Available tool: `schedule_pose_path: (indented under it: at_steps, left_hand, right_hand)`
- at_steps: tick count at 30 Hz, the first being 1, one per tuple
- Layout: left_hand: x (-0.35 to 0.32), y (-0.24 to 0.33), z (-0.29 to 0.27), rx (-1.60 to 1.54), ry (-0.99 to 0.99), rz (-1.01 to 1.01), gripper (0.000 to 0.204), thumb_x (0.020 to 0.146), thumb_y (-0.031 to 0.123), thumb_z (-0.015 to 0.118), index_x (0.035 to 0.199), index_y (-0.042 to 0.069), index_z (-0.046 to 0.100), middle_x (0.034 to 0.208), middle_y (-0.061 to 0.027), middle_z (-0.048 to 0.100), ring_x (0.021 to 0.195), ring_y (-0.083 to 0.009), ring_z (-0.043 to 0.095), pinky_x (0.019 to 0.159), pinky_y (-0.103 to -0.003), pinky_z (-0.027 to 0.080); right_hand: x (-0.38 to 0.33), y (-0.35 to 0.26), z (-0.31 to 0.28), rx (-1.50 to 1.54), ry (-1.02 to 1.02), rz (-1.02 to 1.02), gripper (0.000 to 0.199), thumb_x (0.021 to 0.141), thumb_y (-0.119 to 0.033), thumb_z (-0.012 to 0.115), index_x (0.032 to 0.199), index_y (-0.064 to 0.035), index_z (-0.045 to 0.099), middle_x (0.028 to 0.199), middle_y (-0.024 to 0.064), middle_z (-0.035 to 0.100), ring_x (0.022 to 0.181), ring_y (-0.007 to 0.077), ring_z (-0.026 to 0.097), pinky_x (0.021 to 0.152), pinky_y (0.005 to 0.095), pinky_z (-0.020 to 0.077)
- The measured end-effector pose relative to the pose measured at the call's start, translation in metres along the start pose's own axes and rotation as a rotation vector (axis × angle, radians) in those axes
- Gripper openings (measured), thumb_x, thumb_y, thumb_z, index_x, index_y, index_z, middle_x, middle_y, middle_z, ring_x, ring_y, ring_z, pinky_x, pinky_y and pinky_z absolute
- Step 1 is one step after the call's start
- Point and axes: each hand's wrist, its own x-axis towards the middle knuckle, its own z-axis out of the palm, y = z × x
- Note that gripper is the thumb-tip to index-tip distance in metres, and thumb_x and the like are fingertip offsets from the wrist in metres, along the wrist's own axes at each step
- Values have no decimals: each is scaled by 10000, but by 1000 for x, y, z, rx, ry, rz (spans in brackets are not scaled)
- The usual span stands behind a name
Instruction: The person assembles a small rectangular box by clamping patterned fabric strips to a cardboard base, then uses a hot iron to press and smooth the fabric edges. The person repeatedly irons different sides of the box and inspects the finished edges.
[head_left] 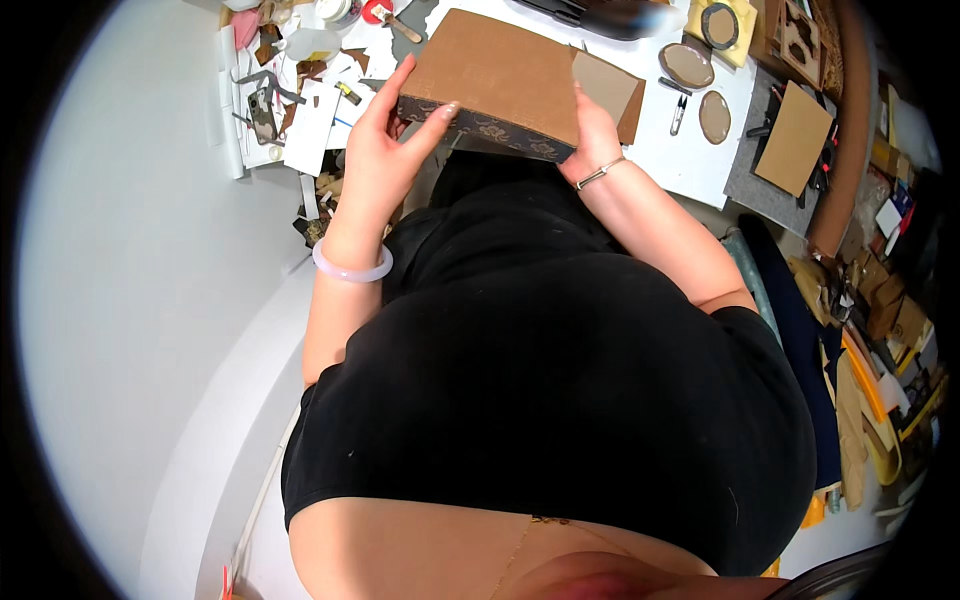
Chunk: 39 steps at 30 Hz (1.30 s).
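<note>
A brown box with a dark, flower-patterned side is held between my two hands at the near edge of the worktable. My left hand grips its left end, the thumb lying on the near top edge and the fingers going round the left side. At the right end my right hand presses against the side, fingers pointing away from me and partly hidden. Behind the box's right end, a flat greyish-brown sheet lies on the white table covering.
Oval brown pieces and a small snipping tool lie to the right. Farther right is a tan board on a grey mat. Paper, scraps and a brush clutter the left. Rolls and materials crowd the right side.
</note>
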Motion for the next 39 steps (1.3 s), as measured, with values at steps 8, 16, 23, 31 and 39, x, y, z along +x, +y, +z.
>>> schedule_pose_path:
  at_steps: [8,16,23,31,39]
  left_hand:
    - [16,-12,-15,-95,21,115,753,836,190,862,1471,-7,508,1229,-141,692,1079,-155,658,961,-309,515]
    - [24,2,-21,61,36,255,679,882,79,808,1490,18,510,1198,-73,700,969,-65,619,828,-202,500]
    - [29,3,-23,88,32,296,679,884,130,815,1483,17,517,1196,-61,700,963,-85,632,817,-204,498]
    - [36,4,-12,-879,112,-216,469,1100,282,460,1399,-71,541,1385,-171,625,1222,-206,626,1023,-342,511]
    - [74,-67,22,-681,-73,-177,427,916,-21,721,1313,-44,565,1156,-72,723,995,-92,682,888,-225,531]
  right_hand:
    - [3,5,15,-26,22,-33,474,1112,-405,425,1313,1,566,1283,125,639,1174,260,625,999,425,516]
    - [-2,1,29,-1,43,-51,462,1113,-394,427,1307,-1,570,1267,129,646,1153,266,633,986,424,521]
    - [-2,0,28,12,35,-47,458,1112,-394,431,1308,-5,570,1271,130,644,1163,269,628,982,433,519]
    - [36,8,7,-39,-41,-81,514,1101,-452,445,1366,-27,559,1277,98,645,1180,226,623,991,390,512]
    - [168,-11,-46,-1087,36,-690,377,1075,-212,494,1397,-21,546,1241,140,646,1129,276,631,978,390,506]
